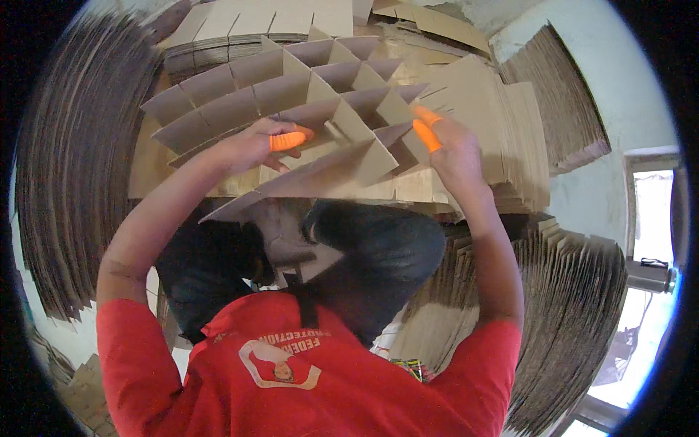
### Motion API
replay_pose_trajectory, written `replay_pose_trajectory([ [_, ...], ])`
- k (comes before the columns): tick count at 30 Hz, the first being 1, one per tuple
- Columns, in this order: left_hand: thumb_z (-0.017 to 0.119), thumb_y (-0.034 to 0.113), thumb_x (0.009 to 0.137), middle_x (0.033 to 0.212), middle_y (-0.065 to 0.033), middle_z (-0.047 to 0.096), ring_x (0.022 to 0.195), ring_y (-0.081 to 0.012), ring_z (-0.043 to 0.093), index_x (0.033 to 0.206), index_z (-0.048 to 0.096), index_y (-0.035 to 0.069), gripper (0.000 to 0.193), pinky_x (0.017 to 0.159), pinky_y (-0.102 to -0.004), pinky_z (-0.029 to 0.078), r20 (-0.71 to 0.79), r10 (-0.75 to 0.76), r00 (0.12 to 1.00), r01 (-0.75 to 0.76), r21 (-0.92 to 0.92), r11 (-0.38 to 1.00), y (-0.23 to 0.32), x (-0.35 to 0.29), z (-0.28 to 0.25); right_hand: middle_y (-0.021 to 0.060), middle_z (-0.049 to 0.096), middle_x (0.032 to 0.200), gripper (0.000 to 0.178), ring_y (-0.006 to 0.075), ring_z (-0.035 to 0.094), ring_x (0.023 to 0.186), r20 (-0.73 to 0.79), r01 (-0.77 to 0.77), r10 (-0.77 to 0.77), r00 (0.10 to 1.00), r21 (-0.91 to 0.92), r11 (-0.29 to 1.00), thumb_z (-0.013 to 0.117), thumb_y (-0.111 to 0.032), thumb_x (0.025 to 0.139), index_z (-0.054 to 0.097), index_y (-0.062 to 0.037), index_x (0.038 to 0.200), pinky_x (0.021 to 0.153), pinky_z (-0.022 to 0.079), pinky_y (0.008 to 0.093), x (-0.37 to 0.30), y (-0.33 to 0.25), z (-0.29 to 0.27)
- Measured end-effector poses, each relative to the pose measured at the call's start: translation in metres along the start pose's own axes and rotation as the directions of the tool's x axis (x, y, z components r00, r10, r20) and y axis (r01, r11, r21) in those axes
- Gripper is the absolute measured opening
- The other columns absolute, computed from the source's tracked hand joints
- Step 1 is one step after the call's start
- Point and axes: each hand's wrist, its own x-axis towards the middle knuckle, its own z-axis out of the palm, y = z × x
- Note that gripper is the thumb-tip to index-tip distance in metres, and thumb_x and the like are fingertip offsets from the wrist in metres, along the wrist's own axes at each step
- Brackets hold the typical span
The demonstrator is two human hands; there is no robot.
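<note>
Cardboard stacks wall in the workspace, and on the flat sheet pile (510,146) sits the cardboard cell divider (306,95), left hand (251,146) pinching one strip, right hand (451,149) pinching its right edge; best keep slots aligned.

Left hand (251,146), right hand (451,149), fingers curled

1. A brown cardboard cell divider (306,102), a grid of slotted strips for packing, fills the upper middle of the frame
2. Flat brown cardboard sheets (510,131) lie stacked at upper right
3. Bundled cardboard strips on edge stand at far left (80,167) and lower right (575,313)
</note>
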Motion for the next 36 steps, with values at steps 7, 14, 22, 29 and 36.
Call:
replay_pose_trajectory([
  [7,0.058,0.027,0.094,0.118,-0.0096,0.057,0.103,-0.0222,0.059,0.134,0.047,0.003,0.048,0.085,-0.0352,0.051,-0.12,-0.141,0.983,0.077,-0.431,0.899,-0.097,0.042,0.011,0.0138,0.065,0.087,0.031,0.0332,0.061,0.08,0.015,0.17,-0.171,0.985,0.043,0.985,0.067,-0.019,0.084,0.065,-0.0071,0.112,0.071,0.05,0.041,0.024,-0.029,0.022],
  [14,0.067,0.015,0.088,0.093,-0.0061,0.063,0.073,-0.0156,0.062,0.116,0.052,0.003,0.034,0.06,-0.0286,0.05,-0.284,0.009,0.959,-0.235,-0.774,0.588,-0.11,0.091,0.063,0.0143,0.062,0.084,0.023,0.0331,0.061,0.081,0.29,0.043,-0.088,0.953,0.161,0.986,0.057,-0.01,0.084,0.063,-0.0072,0.106,0.072,0.05,0.0432,0.024,-0.032,0.047],
  [22,0.071,0.004,0.081,0.06,-0.0019,0.053,0.045,-0.0118,0.048,0.079,0.056,0.005,0.016,0.04,-0.0272,0.036,-0.583,-0.228,0.78,-0.188,-0.565,0.803,-0.146,0.094,0.072,0.0118,0.066,0.099,0.03,0.0305,0.063,0.089,-0.174,-0.04,0.017,0.985,-0.129,0.991,0.067,-0.014,0.081,0.066,-0.0089,0.111,0.078,0.05,0.0401,-0.01,0.035,0.025],
  [29,0.077,0.017,0.071,0.074,-0.0178,0.067,0.068,-0.0308,0.065,0.088,0.072,0.0,0.025,0.064,-0.0395,0.051,-0.547,0.36,0.755,0.029,0.577,0.816,-0.175,0.121,0.038,0.0157,0.055,0.121,0.048,0.0352,0.06,0.098,-0.155,-0.339,0.332,0.931,-0.704,0.623,0.058,-0.012,0.085,0.049,-0.0129,0.132,0.084,0.05,0.0462,-0.073,0.155,0.002],
  [36,0.068,0.018,0.081,0.09,-0.013,0.069,0.086,-0.0212,0.064,0.095,0.072,0.002,0.021,0.078,-0.035,0.05,-0.188,0.146,0.971,-0.013,0.57,0.822,-0.135,0.042,-0.036,0.0184,0.06,0.116,0.04,0.0392,0.059,0.099,-0.146,-0.568,0.564,0.813,-0.414,0.711,0.067,-0.02,0.08,0.055,-0.0084,0.116,0.08,0.047,0.0497,-0.08,0.203,-0.007],
])
